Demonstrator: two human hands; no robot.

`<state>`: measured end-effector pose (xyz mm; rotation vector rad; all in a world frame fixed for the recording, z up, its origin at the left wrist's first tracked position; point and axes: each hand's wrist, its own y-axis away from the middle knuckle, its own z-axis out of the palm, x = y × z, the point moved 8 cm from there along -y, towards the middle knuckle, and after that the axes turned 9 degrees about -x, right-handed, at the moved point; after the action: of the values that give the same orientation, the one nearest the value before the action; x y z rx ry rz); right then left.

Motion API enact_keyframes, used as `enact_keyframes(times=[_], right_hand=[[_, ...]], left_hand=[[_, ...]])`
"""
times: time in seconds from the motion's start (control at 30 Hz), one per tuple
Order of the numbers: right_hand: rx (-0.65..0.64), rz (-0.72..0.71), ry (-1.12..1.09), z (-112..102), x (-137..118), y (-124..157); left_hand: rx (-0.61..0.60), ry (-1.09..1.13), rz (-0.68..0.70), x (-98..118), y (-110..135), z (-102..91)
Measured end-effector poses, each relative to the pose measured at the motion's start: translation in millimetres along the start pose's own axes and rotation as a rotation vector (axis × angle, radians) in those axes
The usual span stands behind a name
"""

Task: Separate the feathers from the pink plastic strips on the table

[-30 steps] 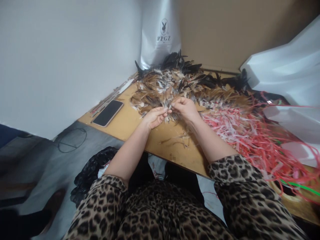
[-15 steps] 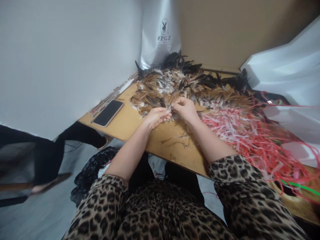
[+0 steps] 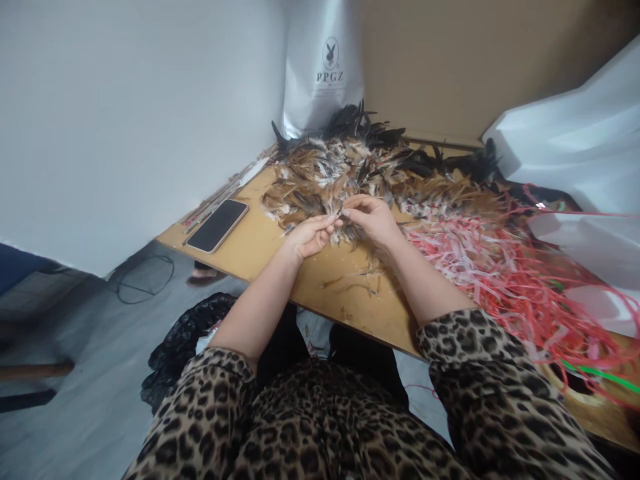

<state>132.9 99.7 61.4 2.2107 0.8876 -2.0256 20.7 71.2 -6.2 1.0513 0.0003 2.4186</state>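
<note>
Closest to my camera, two leopard-print sleeves fill the bottom and block my sight of part of the desk's near edge. Below that edge on the left, a crumpled black plastic bag sits on the grey floor; a wooden bar lies farther left. The tan desk is bare toward its near edge, save for stray feathers. By its right end I get a tape roll, a green strip and a tangle of red and pink strips, partly hidden behind my right forearm. My two hands meet mid-desk: the left hand has thumb and fingertips pinched on the base of a small feather tuft, at the front of the feather heap. The right hand has its fingertips bent in at that same spot; I cannot tell whether they grip anything. A phone lies near the left corner, and past that corner, on the floor, I see a foot and a cable loop. The heap, dark at its back, spreads toward the far edge, where a silver printed bag stands against a white wall and brown panel.
</note>
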Motion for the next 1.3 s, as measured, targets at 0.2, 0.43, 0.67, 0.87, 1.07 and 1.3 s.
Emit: enact_keyframes(times=[0.2, 0.43, 0.67, 0.87, 1.07, 1.3], right_hand=[[-0.031, -0.056, 0.075, 2.2, -6.3, -1.1], [0.009, 0.068, -0.040, 4.1, 3.6, 2.0], [0.141, 0.251, -0.137, 7.8, 16.9, 8.9], [0.194, 0.259, -0.193, 6.5, 21.8, 9.8], [0.169, 0.252, -0.240, 6.1, 25.4, 8.7], [0.120, 0.256, -0.240, 11.8, 24.7, 8.0]], left_hand=[[-0.042, -0.016, -0.006, -0.8, -1.5, 1.6], [0.007, -0.100, 0.108, 6.6, -3.8, -1.5], [0.109, -0.299, 0.338, 23.5, -2.1, -4.3], [0.109, -0.402, 0.317, 21.5, -1.4, 0.3], [0.076, -0.427, 0.261, 17.0, -1.9, 3.0], [0.017, -0.441, 0.260, 16.4, -0.4, 6.9]])
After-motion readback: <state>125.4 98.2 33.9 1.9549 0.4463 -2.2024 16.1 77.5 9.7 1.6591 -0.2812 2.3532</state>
